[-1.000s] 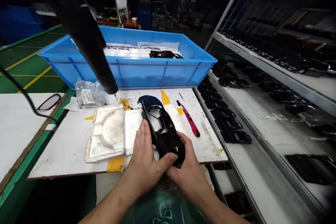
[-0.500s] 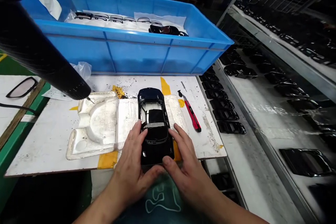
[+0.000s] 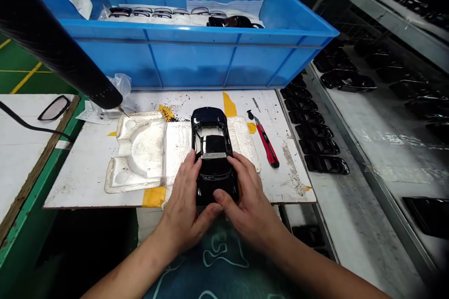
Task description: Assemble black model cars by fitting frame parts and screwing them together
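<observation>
A glossy black model car body (image 3: 212, 144) with open window gaps lies upright on a white foam block (image 3: 245, 138), its length pointing away from me. My left hand (image 3: 184, 198) is closed against its left side, fingers along the flank. Against the right side presses my right hand (image 3: 250, 201), its thumb on the near end. Between them the two hands hold the car body, and their palms hide part of its near edge. To the left sits a moulded white foam cradle (image 3: 147, 149). A red utility knife (image 3: 267, 147) lies to the right.
A blue crate (image 3: 192, 58) holding glossy black parts stands behind the board. From the upper left a black cylindrical tool (image 3: 80, 67) with a thin tip reaches over the foam. Black car bodies (image 3: 317, 131) line the right-hand racks. A framed lens (image 3: 54, 108) lies far left.
The whole view has shifted, so the bench appears higher and farther right. Both hands stay on the car body, which keeps its place on the foam.
</observation>
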Demonstrator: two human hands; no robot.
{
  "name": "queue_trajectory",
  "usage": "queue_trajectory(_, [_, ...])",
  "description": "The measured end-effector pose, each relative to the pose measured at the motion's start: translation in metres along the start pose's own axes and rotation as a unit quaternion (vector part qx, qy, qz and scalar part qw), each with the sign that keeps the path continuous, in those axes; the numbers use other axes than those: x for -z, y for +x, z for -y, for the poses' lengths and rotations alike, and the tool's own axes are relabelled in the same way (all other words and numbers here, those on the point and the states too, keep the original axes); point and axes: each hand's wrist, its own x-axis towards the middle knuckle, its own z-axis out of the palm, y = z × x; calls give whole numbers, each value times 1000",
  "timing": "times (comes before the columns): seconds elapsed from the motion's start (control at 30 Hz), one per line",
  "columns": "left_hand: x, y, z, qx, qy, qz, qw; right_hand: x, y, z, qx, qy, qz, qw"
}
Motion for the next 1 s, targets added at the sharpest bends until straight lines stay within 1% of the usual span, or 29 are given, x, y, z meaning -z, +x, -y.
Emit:
queue_trajectory(0.23, [1, -3, -2, 15, 7, 25, 1000, 5, 5, 7, 0, -36, 16, 999])
queue_trajectory(0.4, [2, 1, -14, 55, 51, 29, 997, 11, 6, 7, 12, -46, 34, 998])
queue_trajectory(0.47, [3, 4, -22, 84, 74, 29, 993, 14, 7, 6, 20, -42, 39, 998])
queue_trajectory(0.53, [4, 8, -30, 125, 85, 43, 988, 16, 9, 5, 24, -39, 46, 998])
queue_trajectory(0.67, [10, 20, -49, 219, 97, 103, 965, 21, 10, 1, 35, -36, 61, 997])
queue_trajectory(0.77, [16, 30, -63, 278, 105, 143, 944, 21, 9, -3, 49, -32, 58, 997])
queue_trajectory(0.83, [18, 34, -70, 310, 89, 162, 933, 20, 9, -6, 60, -37, 50, 996])
queue_trajectory(0.93, [16, 32, -75, 336, 59, 171, 924, 15, 8, -11, 85, -55, 34, 994])
queue_trajectory(1.0, [12, 29, -74, 329, 53, 163, 929, 11, 8, -13, 102, -61, 25, 993])
